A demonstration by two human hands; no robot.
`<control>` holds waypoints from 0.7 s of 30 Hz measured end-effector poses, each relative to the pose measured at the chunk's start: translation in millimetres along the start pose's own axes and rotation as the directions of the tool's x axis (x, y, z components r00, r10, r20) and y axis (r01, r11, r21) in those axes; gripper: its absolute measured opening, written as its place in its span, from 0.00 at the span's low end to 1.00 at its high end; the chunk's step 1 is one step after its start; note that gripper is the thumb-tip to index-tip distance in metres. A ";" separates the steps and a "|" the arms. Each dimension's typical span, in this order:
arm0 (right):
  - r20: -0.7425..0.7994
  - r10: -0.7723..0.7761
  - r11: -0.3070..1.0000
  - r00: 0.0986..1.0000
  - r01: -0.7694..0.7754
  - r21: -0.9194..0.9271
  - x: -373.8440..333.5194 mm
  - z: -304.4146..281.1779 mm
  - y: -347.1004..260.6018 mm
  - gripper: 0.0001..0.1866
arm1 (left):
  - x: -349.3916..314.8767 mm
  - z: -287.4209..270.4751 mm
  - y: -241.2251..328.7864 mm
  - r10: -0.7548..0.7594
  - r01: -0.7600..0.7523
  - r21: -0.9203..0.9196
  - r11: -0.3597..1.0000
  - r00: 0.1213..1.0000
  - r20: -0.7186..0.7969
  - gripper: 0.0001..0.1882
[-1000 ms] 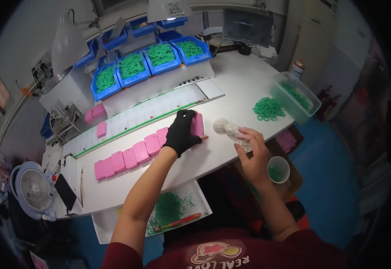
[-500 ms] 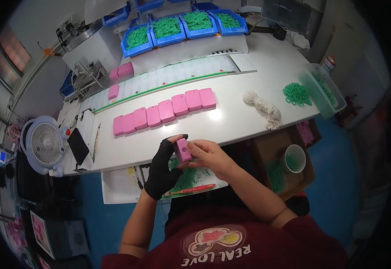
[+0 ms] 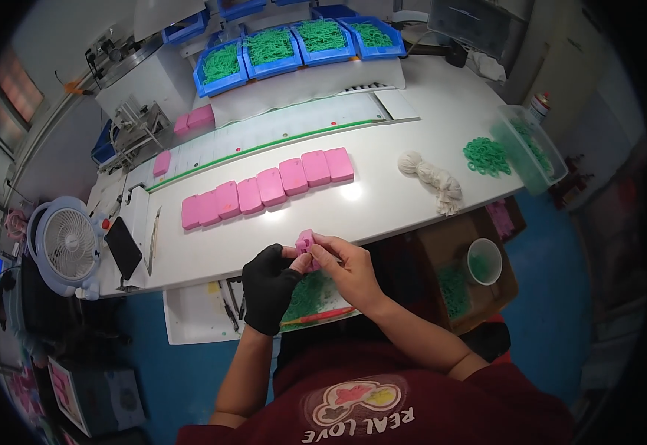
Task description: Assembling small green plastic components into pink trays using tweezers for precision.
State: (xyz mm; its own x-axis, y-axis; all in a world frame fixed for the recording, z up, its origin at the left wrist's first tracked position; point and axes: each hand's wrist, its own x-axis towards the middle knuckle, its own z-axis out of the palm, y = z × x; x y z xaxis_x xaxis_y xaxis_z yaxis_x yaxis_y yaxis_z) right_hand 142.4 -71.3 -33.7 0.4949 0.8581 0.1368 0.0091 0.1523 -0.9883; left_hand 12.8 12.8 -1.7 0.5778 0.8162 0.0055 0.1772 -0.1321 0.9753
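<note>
Pink block point(image 3: 305, 241) pinched by fingers point(image 3: 338, 246) of gloved left hand point(image 3: 270, 288) and right hand point(image 3: 351, 273), near edge of surface point(image 3: 227, 251); close handling apparently being done; next, steady two-handed grip called for.

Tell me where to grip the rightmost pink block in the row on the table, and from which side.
Take the rightmost pink block by its near and far ends, probably coming from its right: that side is open, while the neighbouring block crowds its left.
</note>
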 end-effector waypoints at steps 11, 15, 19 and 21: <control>0.008 -0.216 0.957 0.976 0.213 -0.197 -2.4 -2.6 -2.0 0.18 | -4.8 17.9 -0.9 0.020 -0.026 -0.217 0.976 0.999 -0.028 0.05; -0.087 -0.239 0.941 0.967 0.208 -0.268 -2.6 -4.4 6.5 0.15 | -7.8 23.6 3.7 0.019 -0.030 -0.252 0.967 0.999 -0.044 0.04; -0.159 -0.280 0.922 0.947 0.219 -0.320 -2.4 -4.4 11.2 0.13 | -6.0 21.6 0.5 0.007 -0.014 -0.259 0.966 1.000 -0.028 0.05; -0.199 -0.257 0.950 0.946 0.209 -0.231 -0.1 -7.9 25.6 0.13 | -5.9 18.5 -0.2 -0.001 -0.003 -0.261 0.965 1.000 -0.017 0.05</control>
State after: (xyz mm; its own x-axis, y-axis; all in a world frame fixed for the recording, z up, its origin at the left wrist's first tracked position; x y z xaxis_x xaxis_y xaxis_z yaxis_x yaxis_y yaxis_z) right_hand 149.4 -71.3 -59.5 0.6387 0.6748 0.3696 0.3127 0.2112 -0.9261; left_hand 24.1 -2.4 -6.0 0.5637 0.8259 0.0081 -0.0389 0.0167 0.9991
